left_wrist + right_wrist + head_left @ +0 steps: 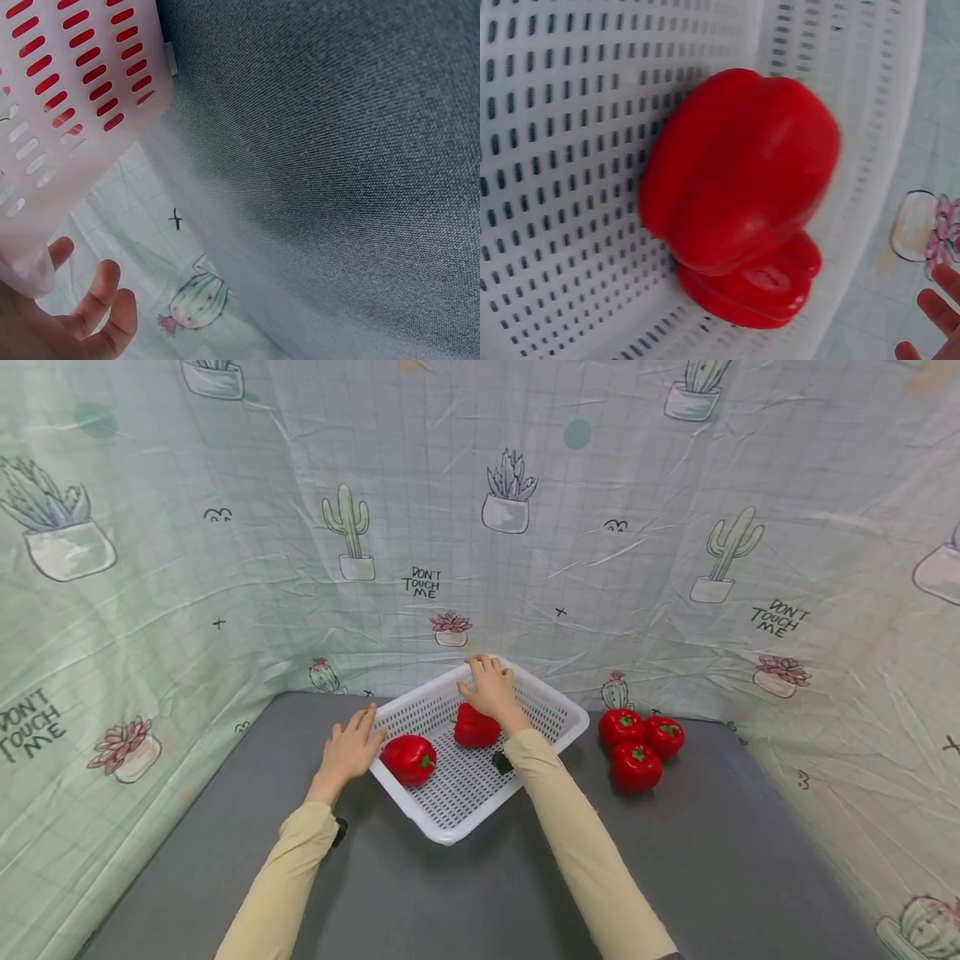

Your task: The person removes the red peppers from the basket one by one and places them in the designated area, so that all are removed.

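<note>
A white perforated plastic basket (447, 835) sits turned cornerwise on the dark grey surface. Inside lie two red bell peppers: one (408, 760) by the left corner, the other (476, 727) deeper in, partly covered by my right hand. My left hand (348, 752) holds the basket's left corner, its thumb at the rim and its fingers outside, as the left wrist view also shows (82, 315). Over the far rim is my right hand (491, 690), with nothing in it. Its fingers (939, 309) appear spread beyond the rim in the right wrist view.
Three more red bell peppers (636, 768) stand clustered on the surface right of the basket. Behind and on both sides hangs a pale cloth (555, 577) printed with cacti, close to the basket's far side.
</note>
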Demonstrator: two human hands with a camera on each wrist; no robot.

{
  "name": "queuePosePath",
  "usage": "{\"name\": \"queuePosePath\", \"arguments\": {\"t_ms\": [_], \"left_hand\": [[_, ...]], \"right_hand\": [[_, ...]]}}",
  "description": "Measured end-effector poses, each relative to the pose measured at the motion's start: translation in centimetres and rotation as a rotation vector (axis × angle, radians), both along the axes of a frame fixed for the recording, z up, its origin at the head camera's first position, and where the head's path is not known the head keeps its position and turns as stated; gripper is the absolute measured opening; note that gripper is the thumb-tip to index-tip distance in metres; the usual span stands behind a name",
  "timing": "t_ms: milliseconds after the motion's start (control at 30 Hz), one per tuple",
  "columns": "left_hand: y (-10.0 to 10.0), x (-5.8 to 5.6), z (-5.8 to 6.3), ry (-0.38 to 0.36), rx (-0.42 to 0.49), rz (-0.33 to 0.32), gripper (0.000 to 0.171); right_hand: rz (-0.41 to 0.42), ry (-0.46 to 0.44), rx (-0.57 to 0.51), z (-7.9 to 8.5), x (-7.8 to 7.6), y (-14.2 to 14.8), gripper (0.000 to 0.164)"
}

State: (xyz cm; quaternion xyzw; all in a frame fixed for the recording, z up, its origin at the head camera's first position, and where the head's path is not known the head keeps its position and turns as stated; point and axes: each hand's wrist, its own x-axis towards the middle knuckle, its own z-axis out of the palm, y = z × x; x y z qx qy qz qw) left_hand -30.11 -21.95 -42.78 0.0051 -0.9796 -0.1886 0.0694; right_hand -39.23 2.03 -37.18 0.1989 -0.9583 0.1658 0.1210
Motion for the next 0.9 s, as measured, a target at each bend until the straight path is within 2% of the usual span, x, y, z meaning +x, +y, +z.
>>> {"name": "queuePosePath", "arguments": {"t_ms": [300,700,900], "left_hand": [[0.0,0.1,0.0,-0.002,-0.001,0.007,0.06],[0.1,-0.1,-0.1,-0.01,0.003,0.01,0.059],[0.0,0.0,-0.1,-0.01,0.003,0.013,0.059]], "right_hand": [[0.003,-0.059,0.166,-2.2,-0.2,-0.9,0.052],[0.033,-0.142,0.363,-3.6,0.4,-1.4,0.078],[0.015,-0.152,0.453,-4.3,0.6,-1.3,0.082]]}}
